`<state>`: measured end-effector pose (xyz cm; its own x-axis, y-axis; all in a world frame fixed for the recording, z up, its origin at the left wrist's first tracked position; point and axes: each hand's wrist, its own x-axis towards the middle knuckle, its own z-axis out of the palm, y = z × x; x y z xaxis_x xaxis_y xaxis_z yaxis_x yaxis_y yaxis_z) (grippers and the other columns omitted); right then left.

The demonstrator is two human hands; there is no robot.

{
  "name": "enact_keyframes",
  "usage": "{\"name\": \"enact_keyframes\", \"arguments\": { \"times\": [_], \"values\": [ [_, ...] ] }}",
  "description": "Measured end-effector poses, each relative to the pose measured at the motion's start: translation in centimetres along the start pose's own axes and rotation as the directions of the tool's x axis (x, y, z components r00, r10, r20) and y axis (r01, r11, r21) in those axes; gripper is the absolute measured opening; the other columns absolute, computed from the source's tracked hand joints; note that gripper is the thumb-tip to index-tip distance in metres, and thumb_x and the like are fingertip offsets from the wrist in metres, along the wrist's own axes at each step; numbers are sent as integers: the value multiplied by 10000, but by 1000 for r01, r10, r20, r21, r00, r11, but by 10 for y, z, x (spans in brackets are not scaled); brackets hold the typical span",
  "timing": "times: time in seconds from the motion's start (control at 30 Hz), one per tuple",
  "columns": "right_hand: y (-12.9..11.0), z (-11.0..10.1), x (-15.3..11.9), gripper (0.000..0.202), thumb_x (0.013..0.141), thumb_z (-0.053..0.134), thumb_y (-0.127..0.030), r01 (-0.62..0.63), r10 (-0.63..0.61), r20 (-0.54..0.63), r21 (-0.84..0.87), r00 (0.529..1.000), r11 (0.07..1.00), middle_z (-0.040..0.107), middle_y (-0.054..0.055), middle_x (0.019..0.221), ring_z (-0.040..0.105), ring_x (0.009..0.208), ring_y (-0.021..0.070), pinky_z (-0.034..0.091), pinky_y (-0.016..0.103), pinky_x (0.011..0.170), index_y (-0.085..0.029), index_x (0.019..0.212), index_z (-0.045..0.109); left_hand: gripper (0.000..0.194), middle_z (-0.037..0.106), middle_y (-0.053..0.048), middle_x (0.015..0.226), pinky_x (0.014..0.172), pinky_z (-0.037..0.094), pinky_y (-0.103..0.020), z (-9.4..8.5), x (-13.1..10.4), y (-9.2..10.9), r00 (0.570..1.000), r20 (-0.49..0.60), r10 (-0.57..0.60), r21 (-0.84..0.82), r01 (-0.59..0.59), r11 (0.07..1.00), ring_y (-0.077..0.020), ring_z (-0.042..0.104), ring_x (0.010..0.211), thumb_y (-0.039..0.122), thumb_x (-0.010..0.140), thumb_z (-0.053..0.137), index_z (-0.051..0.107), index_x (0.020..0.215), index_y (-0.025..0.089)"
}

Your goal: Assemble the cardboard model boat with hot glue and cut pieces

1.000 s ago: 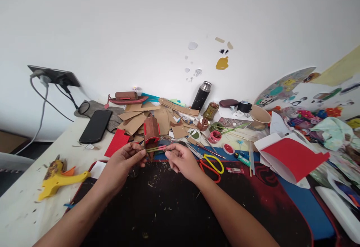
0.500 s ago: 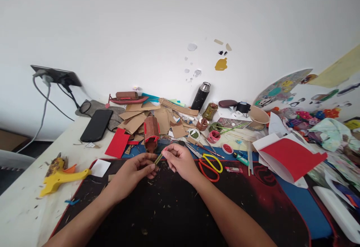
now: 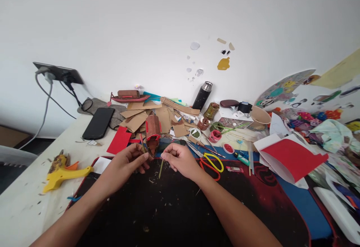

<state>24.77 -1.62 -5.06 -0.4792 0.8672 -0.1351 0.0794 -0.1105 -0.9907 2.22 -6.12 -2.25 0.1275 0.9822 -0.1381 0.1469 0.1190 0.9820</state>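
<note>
Between the thumb and fingers of my left hand (image 3: 132, 160) is a thin reddish-brown stick (image 3: 142, 142), its upper end pointing up and away. My right hand (image 3: 178, 159) pinches a short green stick (image 3: 160, 170), which hangs down from the fingertips over the black mat (image 3: 168, 217). The two hands are a little apart. Just beyond my left hand stands a brown arched piece with red edges (image 3: 153, 127), a small hollow form with an open end facing me. Scissors (image 3: 209, 162) with red and yellow handles lie to the right of my right hand.
A yellow glue gun (image 3: 64, 172) and a phone (image 3: 98, 123) lie at left. Cardboard scraps (image 3: 135, 121), a red model boat (image 3: 129, 97) and a black flask (image 3: 202, 95) are along the wall. Paint pots (image 3: 215, 136) and red paper (image 3: 292, 159) are at right.
My hands have moved slightly apart. The sticks, held together between both hands before, are now separate, one in each hand. The view has shifted slightly.
</note>
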Motion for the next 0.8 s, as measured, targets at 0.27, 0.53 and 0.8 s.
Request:
{"name": "enact_keyframes", "arguments": {
  "times": [0.27,0.53,0.8],
  "values": [
    [-10,3,3,499,752,891,-619,-106,99,160,35,982,994,518,-108,523,428,400,83,296,236,434,-215,824,606,380,665,-3,744,593,512,-269,6,3,6,996,88,22,17,-23,1000,-171,593,663,594,831,791,738,853,219],
    [-9,5,3,540,703,934,-623,-170,148,265,64,953,983,514,-113,498,424,395,72,282,221,416,-206,774,598,343,723,-18,839,627,487,-268,5,3,-1,983,180,43,60,-54,997,-169,586,702,551,882,753,768,929,212],
    [2,5,1,504,778,889,-623,-143,134,246,17,960,990,592,-87,558,461,424,77,338,216,433,-193,888,649,317,710,-11,839,723,514,-296,2,7,-6,992,84,95,173,-108,979,-193,633,782,539,907,710,724,893,223]
  ]
}}
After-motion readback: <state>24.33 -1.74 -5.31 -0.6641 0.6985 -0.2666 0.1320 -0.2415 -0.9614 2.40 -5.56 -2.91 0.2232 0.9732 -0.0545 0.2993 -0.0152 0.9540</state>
